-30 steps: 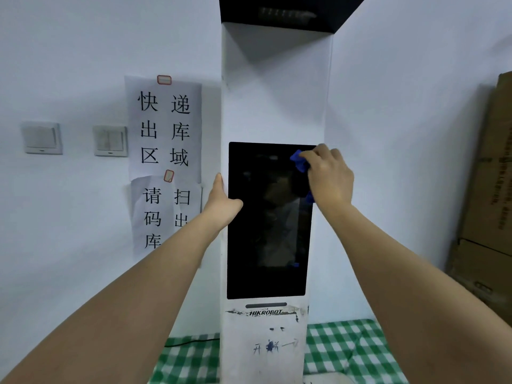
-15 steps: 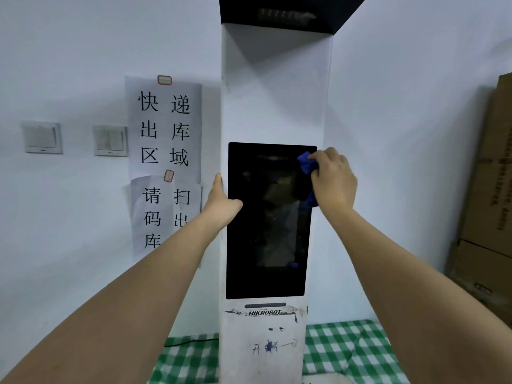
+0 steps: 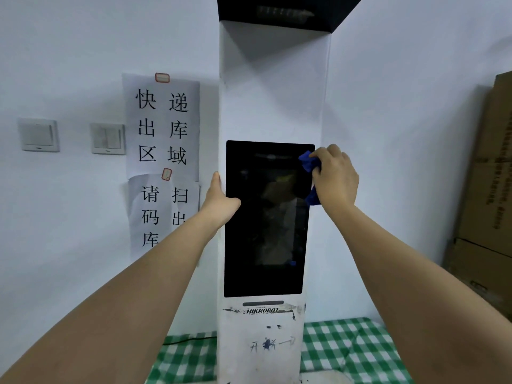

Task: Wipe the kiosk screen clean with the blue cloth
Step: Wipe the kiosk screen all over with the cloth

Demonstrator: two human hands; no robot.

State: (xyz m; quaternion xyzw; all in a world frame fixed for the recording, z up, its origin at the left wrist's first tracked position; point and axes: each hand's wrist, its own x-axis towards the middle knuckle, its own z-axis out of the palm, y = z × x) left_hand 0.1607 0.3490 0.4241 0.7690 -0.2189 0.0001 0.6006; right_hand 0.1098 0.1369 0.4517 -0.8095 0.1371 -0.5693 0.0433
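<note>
A tall white kiosk (image 3: 273, 101) stands in front of me, with a dark upright screen (image 3: 263, 245) set in its front. My right hand (image 3: 335, 177) is shut on a bunched blue cloth (image 3: 308, 162) and presses it against the screen's upper right corner; more cloth shows under the palm. My left hand (image 3: 220, 202) grips the kiosk's left edge, thumb lying on the screen's left border, fingers hidden behind the side.
Paper notices (image 3: 163, 126) and two wall switches (image 3: 38, 134) hang on the wall at left. Stacked cardboard boxes (image 3: 490, 189) stand at the right. A green-and-white checked cloth (image 3: 346, 350) covers the surface below the kiosk.
My right hand with the blue cloth has slid a little to the right, toward the screen's right edge. The left hand has stayed where it was.
</note>
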